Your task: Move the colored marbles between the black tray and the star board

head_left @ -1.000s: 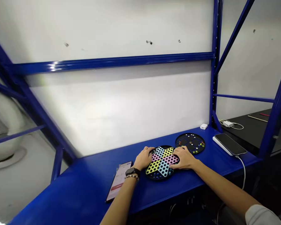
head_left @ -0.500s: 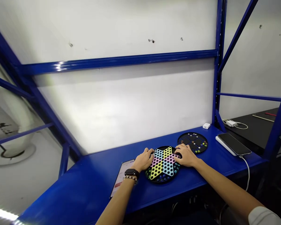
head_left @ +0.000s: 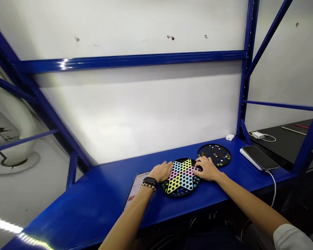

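"What are the hands doing?"

"Two bare hands are framing a star-shaped panel [head_left: 181, 175] in pink, yellow and pale blue, which is lying over a round black tray [head_left: 181, 197] on a blue surface [head_left: 101, 205]. The left hand [head_left: 161, 171] is resting against the star's left side; the right hand [head_left: 208, 169] is curving over its right tip."

"Is either grip closing?"

"The left fingers are lying close together. The right thumb and forefinger are standing apart around the pink tip. I cannot tell whether either grip is clamping."

"How far along is it?"

"The star is already sitting roughly centred over the tray, and coloured marbles [head_left: 184, 191] are showing between its points. Both hands are touching it, so I judge the settling unfinished. Its holes are looking dark; whether anything is filling them is too small to tell."

"And nearby?"

"A second black tray [head_left: 206, 150] is lying just behind the right hand, holding small coloured pieces."
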Demonstrator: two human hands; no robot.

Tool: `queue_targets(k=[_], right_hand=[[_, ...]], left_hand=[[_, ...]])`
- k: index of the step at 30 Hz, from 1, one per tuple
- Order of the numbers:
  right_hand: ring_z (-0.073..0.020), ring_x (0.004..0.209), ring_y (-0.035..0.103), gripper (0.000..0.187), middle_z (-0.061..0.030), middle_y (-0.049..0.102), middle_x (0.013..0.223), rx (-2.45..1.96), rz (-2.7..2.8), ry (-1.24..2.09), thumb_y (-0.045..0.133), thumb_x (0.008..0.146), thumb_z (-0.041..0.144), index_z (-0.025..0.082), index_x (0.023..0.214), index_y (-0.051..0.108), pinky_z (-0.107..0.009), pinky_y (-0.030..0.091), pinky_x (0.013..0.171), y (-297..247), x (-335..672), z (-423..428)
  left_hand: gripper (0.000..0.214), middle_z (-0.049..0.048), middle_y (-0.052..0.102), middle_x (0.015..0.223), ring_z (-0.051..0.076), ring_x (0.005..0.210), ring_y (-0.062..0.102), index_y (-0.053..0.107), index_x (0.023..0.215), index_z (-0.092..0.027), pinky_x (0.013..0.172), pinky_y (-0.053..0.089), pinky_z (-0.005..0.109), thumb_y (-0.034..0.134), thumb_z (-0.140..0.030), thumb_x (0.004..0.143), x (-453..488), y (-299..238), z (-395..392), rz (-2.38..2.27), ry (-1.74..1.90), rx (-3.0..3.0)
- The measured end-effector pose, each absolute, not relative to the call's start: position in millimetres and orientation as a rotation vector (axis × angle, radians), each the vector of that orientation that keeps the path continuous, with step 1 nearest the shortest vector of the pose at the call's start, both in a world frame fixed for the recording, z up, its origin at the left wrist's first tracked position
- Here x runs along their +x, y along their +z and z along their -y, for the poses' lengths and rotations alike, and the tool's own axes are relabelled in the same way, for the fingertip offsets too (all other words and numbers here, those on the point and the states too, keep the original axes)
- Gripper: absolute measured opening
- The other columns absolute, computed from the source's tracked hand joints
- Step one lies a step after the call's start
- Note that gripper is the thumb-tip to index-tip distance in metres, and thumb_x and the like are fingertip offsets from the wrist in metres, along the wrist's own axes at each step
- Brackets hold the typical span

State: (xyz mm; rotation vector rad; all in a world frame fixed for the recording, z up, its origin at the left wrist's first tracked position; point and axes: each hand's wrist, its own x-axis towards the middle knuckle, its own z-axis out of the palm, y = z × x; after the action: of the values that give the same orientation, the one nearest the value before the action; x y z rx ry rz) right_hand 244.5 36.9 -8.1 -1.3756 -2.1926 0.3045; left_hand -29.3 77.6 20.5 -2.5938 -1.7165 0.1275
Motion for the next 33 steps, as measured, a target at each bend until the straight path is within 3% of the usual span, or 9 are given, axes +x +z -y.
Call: queue_targets(k=[7,15,26,33], right_hand=[[-0.0260,0.114,0.051,0.020,-0.0067,0.063,0.118,-1.358,2.199,0.286,0.062,0.086,0.041,0.024,0.084,0.070,-0.046,0.033,0.097,-7.6,244.8,-36.2],[-0.0248,0.109,0.051,0.019,-0.0053,0.064,0.111,-1.353,2.192,0.303,0.063,0.085,0.042,0.023,0.085,0.070,-0.046,0.033,0.096,-6.4,244.2,-35.6],[-0.0240,0.104,0.052,0.018,-0.0055,0.065,0.105,-1.342,2.173,0.304,0.063,0.084,0.040,0.022,0.083,0.067,-0.043,0.034,0.092,-2.7,242.1,-33.2],[-0.0210,0.097,0.056,0.019,-0.0039,0.063,0.095,-1.293,1.854,0.307,0.056,0.087,0.037,0.022,0.077,0.062,-0.039,0.040,0.090,-2.8,242.1,-38.0]], left_hand=[[0.050,0.0123,0.073,0.104,0.026,0.092,0.068,0.069,0.098,-0.020,0.084,0.048,0.039,0.023,-0.039,0.100,-28.0,22.4,-73.0,1.730,0.012,-2.603],[0.059,0.0185,0.074,0.093,0.031,0.084,0.070,0.073,0.081,-0.016,0.076,0.048,0.042,0.023,-0.043,0.097,-27.5,26.2,-71.7,1.808,-0.021,-2.539],[0.058,0.0118,0.068,0.067,0.024,0.066,0.065,0.065,0.057,-0.018,0.065,0.044,0.034,0.030,-0.046,0.094,-29.6,34.8,-72.8,1.839,-0.117,-2.478],[0.057,0.0088,0.065,0.063,0.020,0.061,0.060,0.062,0.059,-0.019,0.061,0.038,0.031,0.027,-0.041,0.096,-35.0,45.4,-70.0,1.905,-0.355,-2.338]])
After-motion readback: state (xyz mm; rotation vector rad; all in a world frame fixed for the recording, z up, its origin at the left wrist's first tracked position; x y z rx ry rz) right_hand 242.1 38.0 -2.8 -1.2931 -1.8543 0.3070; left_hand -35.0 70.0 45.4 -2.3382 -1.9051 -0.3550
